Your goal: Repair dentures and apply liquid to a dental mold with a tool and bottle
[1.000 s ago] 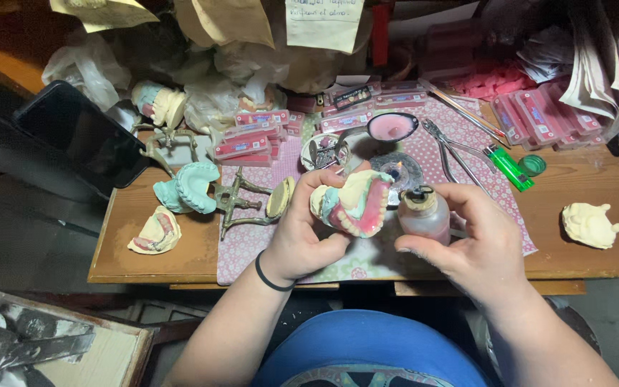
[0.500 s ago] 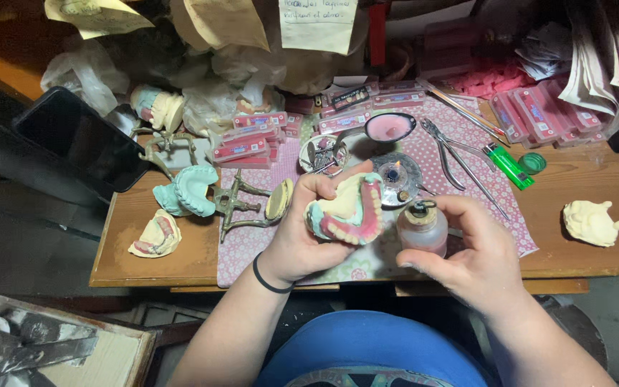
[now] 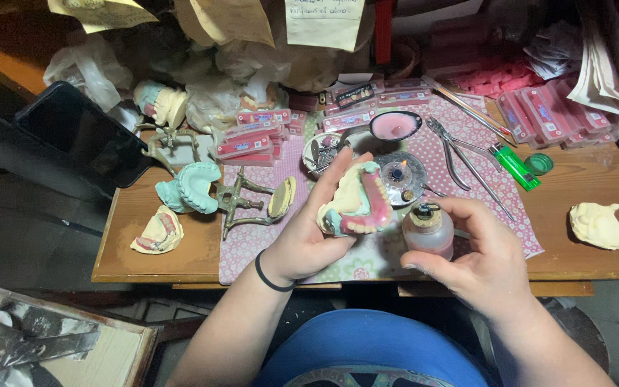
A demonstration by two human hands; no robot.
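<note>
Nearest, the right hand (image 3: 478, 254) wraps around a small bottle of pink liquid (image 3: 428, 231), steadying it on the patterned mat (image 3: 252, 244) at the table (image 3: 589, 261) edge. Beside it, the left hand (image 3: 309, 233) cups a denture model (image 3: 356, 204), pink gum and teeth turned up, fingers curled beneath. Judging by this, a level model and an upright bottle would serve best. Beyond sit a burner (image 3: 399, 175), pliers (image 3: 460, 154) and a green lighter (image 3: 514, 166).

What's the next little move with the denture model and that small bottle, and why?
Probably lift the small bottle off the mat: the right hand already grips it, while the left hand holds the denture model tilted up beside it, teeth exposed.
</note>
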